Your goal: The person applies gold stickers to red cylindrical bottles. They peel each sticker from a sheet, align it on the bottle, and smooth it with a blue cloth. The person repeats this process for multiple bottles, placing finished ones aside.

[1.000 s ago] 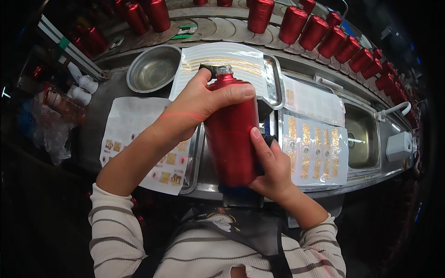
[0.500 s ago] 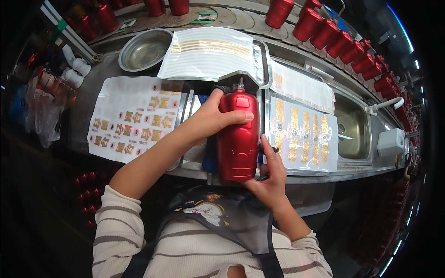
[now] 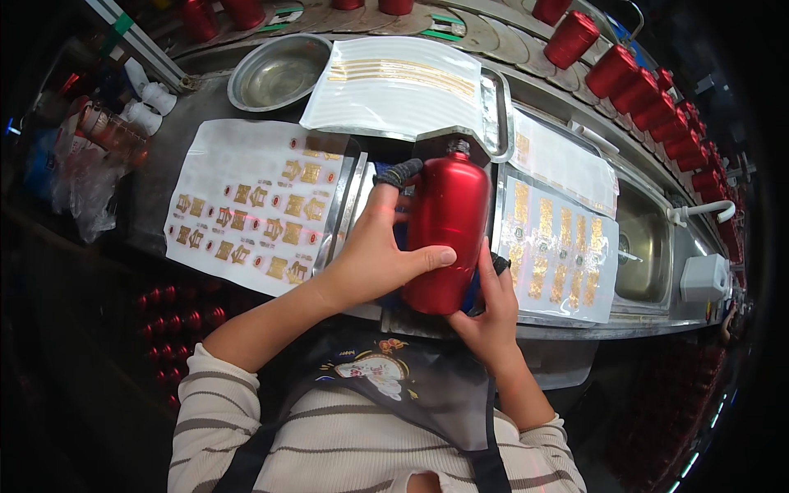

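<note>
A glossy red bottle with a dark, narrow threaded neck stands between my hands, its top leaning slightly right. My left hand grips its left side. The thumb lies across the lower front, and a dark finger cover shows on a fingertip near the shoulder. At the lower right, my right hand is closed round the base, with a dark cover on one finger too. Left of the bottle lies a white sheet of gold and red decals. To its right is a sheet with gold strips.
A metal bowl and a tray under a gold-lined sheet sit behind. A sink with a white faucet and a white jug are at right. Red bottles ride a curved conveyor beyond.
The red bottle has been turned: a plain side now faces up where the raised panel was. My left thumb sits lower on it, and the scene has shifted slightly with my head.
</note>
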`<state>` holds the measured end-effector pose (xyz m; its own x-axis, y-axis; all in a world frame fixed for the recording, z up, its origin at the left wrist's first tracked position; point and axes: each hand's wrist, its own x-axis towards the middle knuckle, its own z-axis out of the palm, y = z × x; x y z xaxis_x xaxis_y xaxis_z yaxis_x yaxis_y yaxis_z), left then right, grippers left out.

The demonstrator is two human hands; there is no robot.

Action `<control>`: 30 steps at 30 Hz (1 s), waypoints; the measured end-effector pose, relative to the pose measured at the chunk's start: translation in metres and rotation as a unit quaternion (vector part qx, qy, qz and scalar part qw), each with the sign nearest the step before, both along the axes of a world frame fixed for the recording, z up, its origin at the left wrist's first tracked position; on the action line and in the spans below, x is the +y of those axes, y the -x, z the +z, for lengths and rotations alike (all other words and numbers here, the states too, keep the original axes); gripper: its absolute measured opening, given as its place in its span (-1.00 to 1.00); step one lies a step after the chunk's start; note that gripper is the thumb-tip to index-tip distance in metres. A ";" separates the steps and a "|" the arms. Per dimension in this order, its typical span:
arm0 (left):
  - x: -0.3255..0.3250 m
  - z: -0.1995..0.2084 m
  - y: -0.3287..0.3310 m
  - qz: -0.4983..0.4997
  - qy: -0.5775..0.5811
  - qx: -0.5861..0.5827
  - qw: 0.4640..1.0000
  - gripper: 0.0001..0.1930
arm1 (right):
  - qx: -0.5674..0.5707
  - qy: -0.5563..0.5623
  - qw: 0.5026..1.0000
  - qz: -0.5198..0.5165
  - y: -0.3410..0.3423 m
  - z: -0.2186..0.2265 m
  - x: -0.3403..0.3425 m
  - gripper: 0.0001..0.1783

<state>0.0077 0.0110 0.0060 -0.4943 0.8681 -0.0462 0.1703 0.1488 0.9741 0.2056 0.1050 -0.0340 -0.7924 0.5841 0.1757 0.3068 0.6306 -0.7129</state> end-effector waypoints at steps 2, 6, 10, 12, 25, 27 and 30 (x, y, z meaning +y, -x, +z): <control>-0.002 -0.010 0.000 0.029 0.007 0.019 0.999 -0.07 | -0.032 0.013 0.999 0.005 -0.003 0.008 0.002 0.11; 0.009 0.004 0.057 0.121 -0.044 0.046 0.991 -0.42 | -0.045 0.192 0.979 0.044 -0.017 0.032 0.027 0.05; 0.042 -0.010 0.177 0.277 0.077 0.303 0.909 -0.58 | 0.040 0.286 0.957 -0.032 -0.017 0.029 0.041 -0.20; 0.056 -0.025 0.213 0.293 0.149 0.341 0.881 -0.43 | 0.075 0.297 0.951 -0.050 -0.009 0.031 0.041 -0.28; 0.066 -0.012 0.223 0.237 0.209 0.395 0.862 -0.67 | 0.103 0.270 0.954 -0.081 0.016 0.037 0.060 -0.35; 0.069 0.001 0.207 0.211 0.154 0.416 0.871 -0.75 | 0.126 0.224 0.963 -0.076 0.025 0.041 0.074 -0.37; 0.079 0.023 0.180 0.170 0.113 0.520 0.829 -0.76 | 0.153 0.151 0.975 -0.057 0.071 0.063 0.095 -0.44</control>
<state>-0.1724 0.0902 0.0287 -0.5834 0.6970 0.4168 0.8116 0.5196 0.2671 0.1348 0.2003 0.0292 -0.6575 0.7264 0.2001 0.1066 0.3526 -0.9297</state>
